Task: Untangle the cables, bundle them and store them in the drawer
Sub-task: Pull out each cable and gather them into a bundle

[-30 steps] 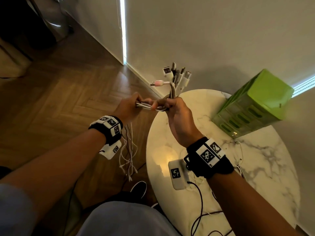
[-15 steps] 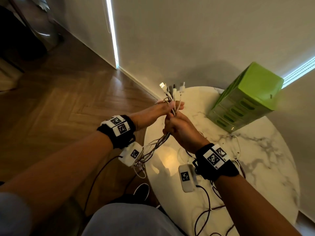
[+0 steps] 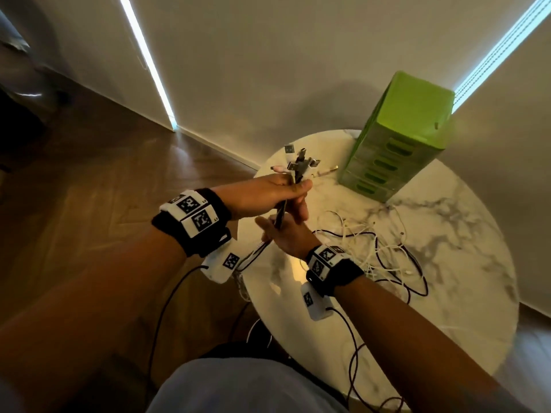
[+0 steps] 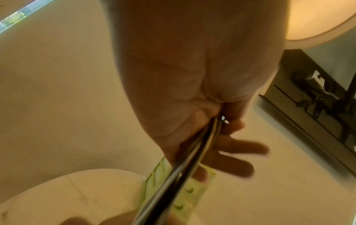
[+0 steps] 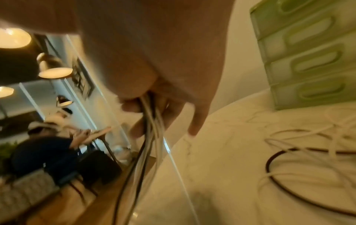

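A bundle of white and dark cables (image 3: pixel 298 163) stands upright over the table's left edge, its plug ends fanned out on top. My left hand (image 3: pixel 295 192) grips the bundle just under the plugs, seen also as left hand (image 4: pixel 217 130) on the cables (image 4: pixel 183 164). Directly below it, my right hand (image 3: pixel 283 231) curls round the same strands, shown as right hand (image 5: pixel 146 109) with the cables (image 5: pixel 148 137) trailing down. A green drawer unit (image 3: pixel 399 144) stands at the table's back, all its drawers closed.
More loose white and dark cables (image 3: pixel 378 251) lie tangled on the round marble table (image 3: pixel 447 308), right of my right wrist. A wall rises close behind the table. Wooden floor (image 3: pixel 104 189) spreads to the left. A seated person (image 5: pixel 48 152) shows in the right wrist view.
The left hand has taken hold of the bundle under the plugs, where it only touched before. The right hand has slid lower down the strands. Both hands sit nearer the table's left edge.
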The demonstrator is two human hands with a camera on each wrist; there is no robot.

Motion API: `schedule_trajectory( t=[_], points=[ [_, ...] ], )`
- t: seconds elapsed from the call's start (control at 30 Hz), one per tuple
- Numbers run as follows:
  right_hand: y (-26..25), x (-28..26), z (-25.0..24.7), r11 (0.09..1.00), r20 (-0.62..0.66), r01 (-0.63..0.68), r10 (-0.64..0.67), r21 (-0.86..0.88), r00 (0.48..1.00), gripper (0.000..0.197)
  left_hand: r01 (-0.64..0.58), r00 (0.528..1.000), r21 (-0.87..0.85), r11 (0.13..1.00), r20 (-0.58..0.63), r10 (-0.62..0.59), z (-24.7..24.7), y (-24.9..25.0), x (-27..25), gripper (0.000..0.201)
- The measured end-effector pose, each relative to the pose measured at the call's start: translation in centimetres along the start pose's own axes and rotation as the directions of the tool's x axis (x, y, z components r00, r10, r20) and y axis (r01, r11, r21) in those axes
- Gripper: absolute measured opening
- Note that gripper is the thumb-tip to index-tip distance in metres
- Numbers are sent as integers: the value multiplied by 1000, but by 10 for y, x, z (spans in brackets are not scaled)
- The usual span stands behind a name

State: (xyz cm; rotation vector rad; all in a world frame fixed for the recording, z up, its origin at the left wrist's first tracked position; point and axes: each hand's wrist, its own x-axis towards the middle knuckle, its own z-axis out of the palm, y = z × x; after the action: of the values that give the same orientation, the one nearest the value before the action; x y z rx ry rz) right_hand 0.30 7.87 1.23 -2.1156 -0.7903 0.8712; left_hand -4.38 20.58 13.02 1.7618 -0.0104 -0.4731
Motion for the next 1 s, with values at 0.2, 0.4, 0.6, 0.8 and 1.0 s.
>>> schedule_trajectory(
  t=[0.2,0.4,0.6,0.8,1.0],
  points=[
    [22,-6,-4,992,-26,28,-32,-119,999,30,-63,969,-276,959,-246,-7,12,-21,32,39],
    [65,-48,-39,996,-7,66,-66,-68,998,54,-66,970,-268,961,-245,-2,43,-11,71,37],
    [148,-128,-108,988,-452,-152,148,28,880,7,-53,993,-279,959,-117,21,89,3,116,32],
    [234,-189,-117,723,-415,-664,673,191,613,31,7,1000,-265,964,-16,-12,125,3,145,35],
    [242,-173,-89,771,-219,-604,637,202,739,30,52,998,-225,973,-21,-58,145,4,161,35]
  ],
)
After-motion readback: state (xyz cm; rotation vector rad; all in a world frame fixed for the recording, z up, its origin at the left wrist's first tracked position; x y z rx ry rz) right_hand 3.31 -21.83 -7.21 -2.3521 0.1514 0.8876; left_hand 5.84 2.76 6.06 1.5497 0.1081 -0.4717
